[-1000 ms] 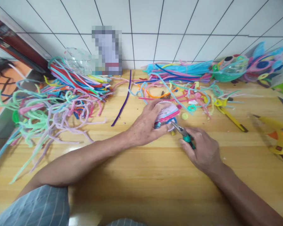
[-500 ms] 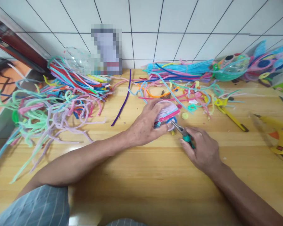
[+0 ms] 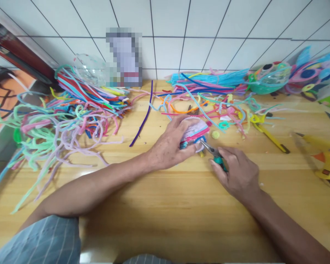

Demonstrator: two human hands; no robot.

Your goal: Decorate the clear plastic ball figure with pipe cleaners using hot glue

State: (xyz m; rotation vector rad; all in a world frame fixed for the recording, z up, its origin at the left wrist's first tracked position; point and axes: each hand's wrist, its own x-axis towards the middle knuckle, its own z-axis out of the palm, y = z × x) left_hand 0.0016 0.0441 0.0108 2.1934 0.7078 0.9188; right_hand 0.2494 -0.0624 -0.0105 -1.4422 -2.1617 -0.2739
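1. Our left hand (image 3: 169, 145) lies on the wooden bench (image 3: 165, 205) near its middle, its grip wrapped over a small bundle of folded pipe cleaners (image 3: 195, 131) in pink, lilac and blue.
2. Our right hand (image 3: 238, 174) sits just right of it, its grip clamped on the teal handles of a pair of pliers (image 3: 213, 152). The metal nose points left and touches the near right edge of the bundle; we cannot tell whether the nose is biting a strand.
3. A loose purple pipe cleaner (image 3: 144, 119) lies straight on the bench, left of the left hand and apart from it.
4. Far left spreads a tangled heap of pipe cleaners (image 3: 63, 117) in many colours.
5. Far right of the bundle lie more strands and a tidy light-blue sheaf (image 3: 209, 79) by the tiled wall.
6. A yellow-handled tool (image 3: 268, 135) lies right of the hands, and a yellow glue gun (image 3: 323, 156) rests at the right edge.
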